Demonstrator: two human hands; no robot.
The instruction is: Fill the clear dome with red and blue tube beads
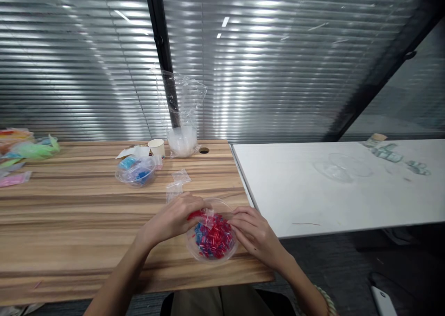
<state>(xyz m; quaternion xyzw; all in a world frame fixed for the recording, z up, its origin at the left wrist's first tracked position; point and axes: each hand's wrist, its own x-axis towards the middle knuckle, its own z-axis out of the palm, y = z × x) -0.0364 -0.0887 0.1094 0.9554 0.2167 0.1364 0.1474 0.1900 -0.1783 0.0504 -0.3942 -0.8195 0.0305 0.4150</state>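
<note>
A round clear bowl (212,255) stands near the front edge of the wooden table, holding many small red and blue pieces (216,238). Over its left rim, my left hand (179,212) is closed on a small clear bag (207,218) with red pieces in it. My right hand (253,232) is at the bowl's right rim, its fingers bent together; whether they pinch the rim or something small is unclear. Two flat clear bags (177,185) lie just behind the bowl.
Behind to the left are a clear bowl with blue packets (136,173), a paper cup (156,147) and a bag of clear bowls (182,142). Coloured bags (33,149) lie far left. Clear lids (335,170) rest on the white table (288,190).
</note>
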